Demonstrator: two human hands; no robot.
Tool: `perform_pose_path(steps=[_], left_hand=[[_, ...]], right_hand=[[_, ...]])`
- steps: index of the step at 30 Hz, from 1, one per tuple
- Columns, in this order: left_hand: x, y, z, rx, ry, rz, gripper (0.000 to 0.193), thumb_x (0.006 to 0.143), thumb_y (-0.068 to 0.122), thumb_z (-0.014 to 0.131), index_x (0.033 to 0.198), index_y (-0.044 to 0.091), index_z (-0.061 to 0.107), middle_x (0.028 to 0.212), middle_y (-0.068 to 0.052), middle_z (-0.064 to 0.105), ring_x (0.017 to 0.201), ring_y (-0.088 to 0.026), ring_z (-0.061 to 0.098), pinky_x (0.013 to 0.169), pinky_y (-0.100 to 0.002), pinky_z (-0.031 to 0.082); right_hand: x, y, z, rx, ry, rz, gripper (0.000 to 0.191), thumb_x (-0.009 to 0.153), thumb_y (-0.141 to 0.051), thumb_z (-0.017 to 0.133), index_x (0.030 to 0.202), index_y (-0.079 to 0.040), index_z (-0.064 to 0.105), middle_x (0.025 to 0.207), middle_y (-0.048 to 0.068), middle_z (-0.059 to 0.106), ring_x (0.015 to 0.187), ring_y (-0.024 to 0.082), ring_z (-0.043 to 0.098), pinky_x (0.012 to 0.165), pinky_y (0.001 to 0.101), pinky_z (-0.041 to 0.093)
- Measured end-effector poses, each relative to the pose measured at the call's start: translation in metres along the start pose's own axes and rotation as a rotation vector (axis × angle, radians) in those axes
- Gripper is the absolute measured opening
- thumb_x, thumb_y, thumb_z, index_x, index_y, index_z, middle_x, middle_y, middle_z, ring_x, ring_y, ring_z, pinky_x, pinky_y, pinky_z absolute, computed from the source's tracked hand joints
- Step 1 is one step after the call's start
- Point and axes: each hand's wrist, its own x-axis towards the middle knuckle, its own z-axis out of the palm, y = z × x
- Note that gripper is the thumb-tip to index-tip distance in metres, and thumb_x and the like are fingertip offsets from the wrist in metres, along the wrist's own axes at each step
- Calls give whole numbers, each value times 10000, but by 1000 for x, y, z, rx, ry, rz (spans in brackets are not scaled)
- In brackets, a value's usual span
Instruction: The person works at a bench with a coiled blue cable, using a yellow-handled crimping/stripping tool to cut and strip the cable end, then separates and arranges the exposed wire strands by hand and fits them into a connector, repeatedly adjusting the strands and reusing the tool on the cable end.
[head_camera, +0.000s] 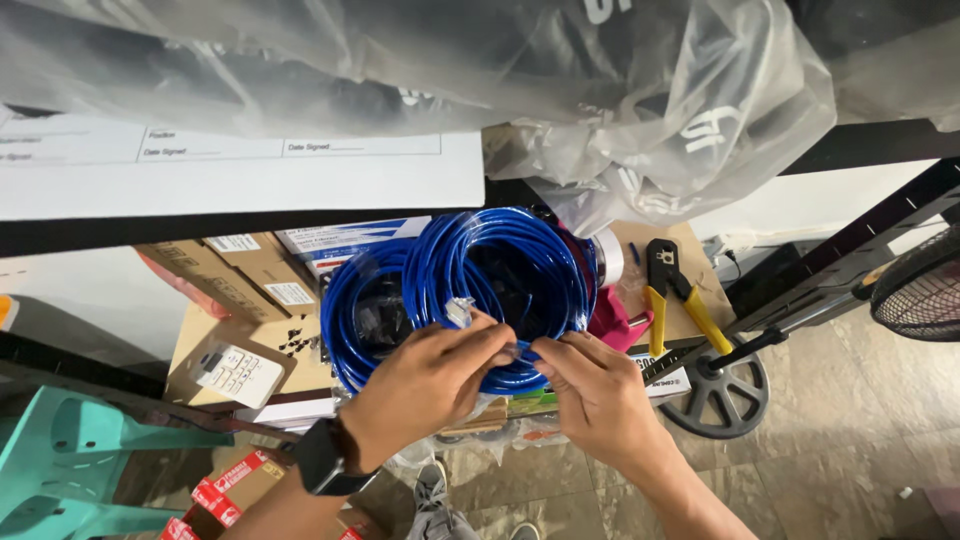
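A coil of blue cable hangs in front of me, partly wrapped in clear plastic, with a clear plug at one end lying across the loops. My left hand, with a dark watch on its wrist, grips the lower part of the coil. My right hand pinches the same lower strands just beside it, fingertips nearly touching the left hand's.
A yellow-handled crimping tool lies on cardboard right of the coil. Cardboard boxes and a white keypad device sit at left. Clear plastic bags and a paper form hang above. A teal plastic chair and a fan flank the scene.
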Motion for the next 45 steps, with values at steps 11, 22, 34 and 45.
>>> perform_pose_path(steps=[11,22,34,45], left_hand=[[16,-7,-17,-48,-85,74,356,802,-78,689,1150,-37,625,1066,-124,711,882,-299,730,731,-353,598],[17,-15,-11,-163,-84,47,350,784,-114,677,1119,-19,637,999,-80,747,849,-264,755,668,-339,599],[15,-14,4,-123,14,17,377,725,-122,649,1086,-15,638,928,-104,740,832,-302,744,717,-365,599],[17,-8,5,-297,122,3,271,864,-85,723,1120,-14,668,1039,-111,749,878,-220,787,720,-279,625]], right_hand=[[6,-3,1,101,-24,111,108,913,-14,665,1010,23,693,791,117,677,587,244,626,534,331,480],[15,-2,-7,132,-86,173,92,939,-75,656,874,-12,673,696,89,669,546,231,634,522,323,471],[12,2,8,20,-42,134,108,966,-100,637,888,-25,647,668,106,602,538,260,595,505,352,428],[0,35,12,343,-11,-19,82,1011,-52,611,1054,16,626,952,95,695,778,209,693,698,290,522]])
